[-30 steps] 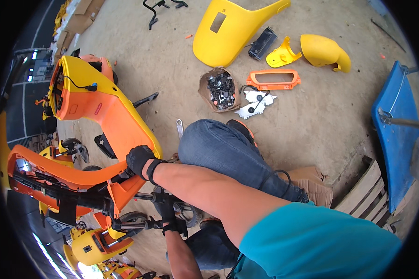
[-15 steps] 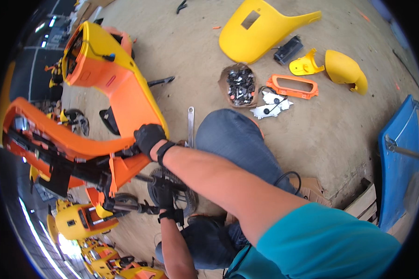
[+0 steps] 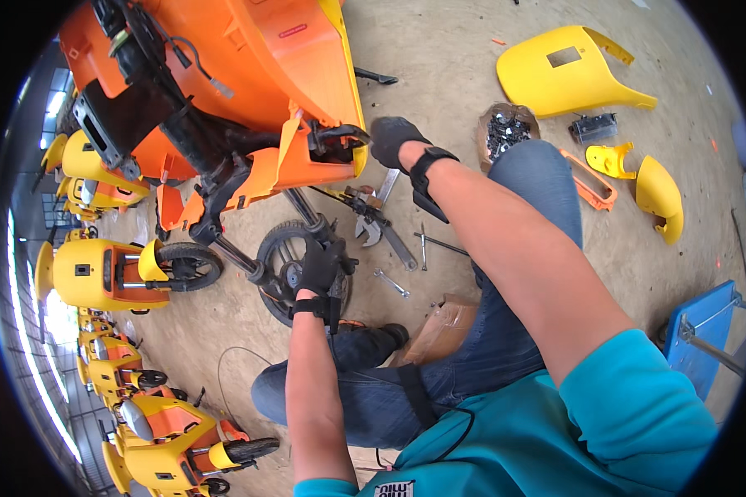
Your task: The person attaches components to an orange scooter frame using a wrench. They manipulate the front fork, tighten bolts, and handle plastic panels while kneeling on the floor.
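An orange and yellow ride-on scooter body (image 3: 249,66) is tipped up in front of me, its black frame and wiring exposed. My right hand (image 3: 394,141), in a black glove, grips the lower rear edge of the orange shell next to a black bracket (image 3: 340,134). My left hand (image 3: 319,265), also gloved, is closed around the metal fork (image 3: 300,209) just above the small black wheel (image 3: 280,269). Both of my knees, in jeans, are bent close to the scooter.
Wrenches and pliers (image 3: 381,228) lie on the concrete by the wheel. A paper bag of screws (image 3: 506,128), a large yellow panel (image 3: 568,79), small yellow covers (image 3: 659,195), an orange frame (image 3: 588,186) and a black box (image 3: 593,128) sit farther right. Yellow scooters (image 3: 108,273) line the left; a blue cart (image 3: 704,331) stands at the right.
The view has swung down and left, so the scooter body now fills the upper left. The wheel and floor tools have come into sight. Both hands keep their grips.
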A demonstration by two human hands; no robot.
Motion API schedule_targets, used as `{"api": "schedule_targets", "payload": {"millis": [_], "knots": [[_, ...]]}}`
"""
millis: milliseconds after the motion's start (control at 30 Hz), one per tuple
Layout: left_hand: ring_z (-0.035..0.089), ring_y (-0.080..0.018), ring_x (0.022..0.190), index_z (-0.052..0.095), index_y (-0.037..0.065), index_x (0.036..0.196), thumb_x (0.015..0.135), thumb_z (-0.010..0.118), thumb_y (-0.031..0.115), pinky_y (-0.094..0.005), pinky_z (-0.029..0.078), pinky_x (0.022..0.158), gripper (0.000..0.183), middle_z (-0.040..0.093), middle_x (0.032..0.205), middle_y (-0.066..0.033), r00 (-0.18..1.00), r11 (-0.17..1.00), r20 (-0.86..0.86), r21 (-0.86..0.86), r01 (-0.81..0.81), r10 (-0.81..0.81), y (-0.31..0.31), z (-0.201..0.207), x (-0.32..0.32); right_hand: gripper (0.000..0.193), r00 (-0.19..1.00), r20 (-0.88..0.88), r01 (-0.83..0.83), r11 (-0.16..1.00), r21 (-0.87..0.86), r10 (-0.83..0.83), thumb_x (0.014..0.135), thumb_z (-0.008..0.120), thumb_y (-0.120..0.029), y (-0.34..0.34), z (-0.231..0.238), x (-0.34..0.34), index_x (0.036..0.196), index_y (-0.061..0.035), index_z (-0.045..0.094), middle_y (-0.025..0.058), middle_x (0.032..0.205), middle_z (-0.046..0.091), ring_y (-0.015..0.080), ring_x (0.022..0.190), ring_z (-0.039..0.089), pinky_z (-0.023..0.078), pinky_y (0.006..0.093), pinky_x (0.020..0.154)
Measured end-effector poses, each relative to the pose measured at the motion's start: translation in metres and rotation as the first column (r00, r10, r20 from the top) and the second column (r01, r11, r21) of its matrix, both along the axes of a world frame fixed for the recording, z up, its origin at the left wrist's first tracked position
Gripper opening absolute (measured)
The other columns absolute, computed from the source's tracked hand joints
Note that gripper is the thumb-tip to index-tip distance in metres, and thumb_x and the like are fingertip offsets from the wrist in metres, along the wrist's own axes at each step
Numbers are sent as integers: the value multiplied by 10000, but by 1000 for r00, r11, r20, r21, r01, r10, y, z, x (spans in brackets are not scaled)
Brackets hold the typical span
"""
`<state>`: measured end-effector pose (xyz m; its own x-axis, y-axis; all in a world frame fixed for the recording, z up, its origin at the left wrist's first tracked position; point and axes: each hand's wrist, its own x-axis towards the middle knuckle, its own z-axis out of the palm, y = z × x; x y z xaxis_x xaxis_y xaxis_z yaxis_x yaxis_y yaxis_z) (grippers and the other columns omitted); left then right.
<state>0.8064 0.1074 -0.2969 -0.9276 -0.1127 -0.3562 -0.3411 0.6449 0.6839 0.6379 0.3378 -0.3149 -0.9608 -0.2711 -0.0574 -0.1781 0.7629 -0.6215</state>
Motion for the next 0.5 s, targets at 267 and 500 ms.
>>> {"api": "schedule_targets", "payload": {"millis": [267, 500], "knots": [[588, -226, 943, 367, -46, 1263, 839, 657, 184, -361, 502, 800, 563, 588, 1087, -159, 993, 998, -100, -28, 58, -61, -26, -28, 7, 257, 917, 329, -191, 972, -133, 226, 859, 546, -221, -47, -66, 69, 1037, -79, 665, 182, 1083, 664, 347, 1047, 616, 482, 409, 913], [581, -166, 978, 478, 9, 1267, 853, 689, 266, -304, 467, 853, 530, 623, 1068, -90, 985, 982, 89, 135, 133, -146, -26, 32, -9, 492, 970, -18, -234, 913, -333, 242, 830, 580, -183, -107, -144, 54, 1306, -84, 504, 208, 1245, 564, 383, 1052, 604, 486, 429, 901]]}}
